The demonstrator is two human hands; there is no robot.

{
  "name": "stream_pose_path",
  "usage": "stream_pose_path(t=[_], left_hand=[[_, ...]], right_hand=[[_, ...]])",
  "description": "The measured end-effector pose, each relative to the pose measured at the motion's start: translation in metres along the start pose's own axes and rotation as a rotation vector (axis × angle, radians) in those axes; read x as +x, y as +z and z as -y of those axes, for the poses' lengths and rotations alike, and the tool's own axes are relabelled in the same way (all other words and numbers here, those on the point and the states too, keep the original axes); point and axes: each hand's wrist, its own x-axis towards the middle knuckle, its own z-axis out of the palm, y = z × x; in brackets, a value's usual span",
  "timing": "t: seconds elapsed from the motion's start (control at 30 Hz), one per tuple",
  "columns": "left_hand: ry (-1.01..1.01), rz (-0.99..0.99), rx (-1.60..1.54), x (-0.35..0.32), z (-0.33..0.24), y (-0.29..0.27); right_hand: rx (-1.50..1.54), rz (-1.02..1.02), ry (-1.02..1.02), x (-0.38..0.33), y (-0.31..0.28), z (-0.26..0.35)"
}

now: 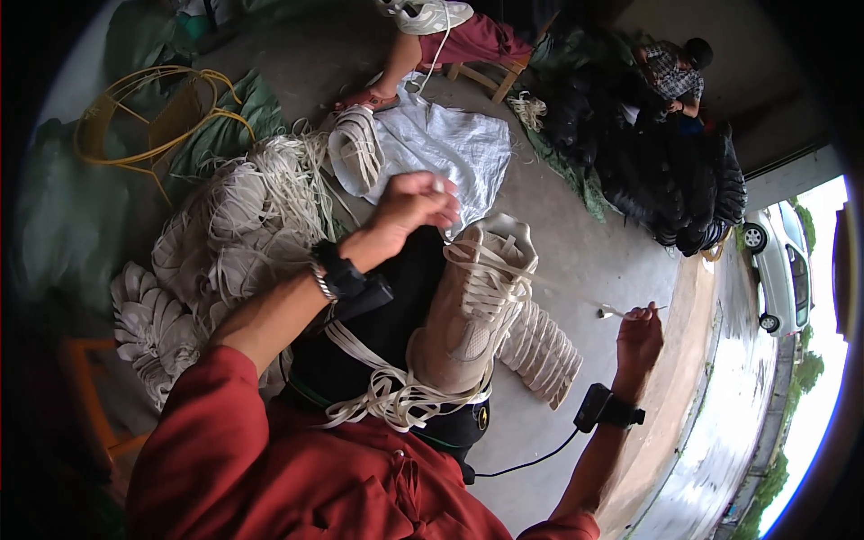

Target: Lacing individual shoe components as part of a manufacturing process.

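A beige lace-up sneaker (459, 315) rests on my lap, toe toward me, its pale lace (490, 292) threaded in rows across the front. Just beyond the collar, my left hand (414, 205) is raised, slightly blurred, with its fingers curled together. A whitish bit shows between those fingertips, too small to name. Out to the right, my right hand (639, 337) pinches a thin rod-like tool (662, 309). A lace strand stretches from the sneaker toward that hand and its pale end. Loose flat laces (387, 396) lie bundled below the sneaker's toe.
Beige sneakers and laces (234, 216) are heaped at left. A row of stacked beige shoe pieces (540, 351) lies right of the sneaker. Ahead are a white sheet (450, 135) and a seated person's leg (400, 67). Another person (675, 76) sits by black shoes (630, 162).
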Motion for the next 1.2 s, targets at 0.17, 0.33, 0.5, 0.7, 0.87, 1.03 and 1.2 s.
stream_pose_path(t=[0.17, 0.33, 0.5, 0.7, 0.87, 1.03, 1.2], left_hand=[[0.058, 0.164, 0.429, 0.009, 0.031, 0.019], [-0.095, 0.265, 0.370, -0.003, 0.032, 0.007], [-0.136, 0.300, 0.460, -0.004, 0.035, 0.006], [0.027, 0.267, 0.644, -0.005, 0.033, 0.009], [0.092, 0.301, 0.794, 0.000, 0.023, 0.010], [0.132, 0.284, 0.754, 0.007, 0.019, 0.012], [0.330, 0.212, 0.931, -0.002, 0.021, 0.027]], right_hand=[[-0.173, -0.044, 0.034, -0.011, 0.016, -0.018], [-0.739, 0.138, -0.125, -0.012, 0.065, -0.062], [-1.119, 0.432, -0.374, 0.007, 0.110, -0.104], [-1.429, 0.675, -0.573, 0.007, 0.148, -0.146], [-1.618, 0.791, -0.573, 0.011, 0.150, -0.159], [-1.639, 0.695, -0.443, 0.003, 0.155, -0.160], [-1.645, 0.659, -0.378, 0.000, 0.155, -0.157]])
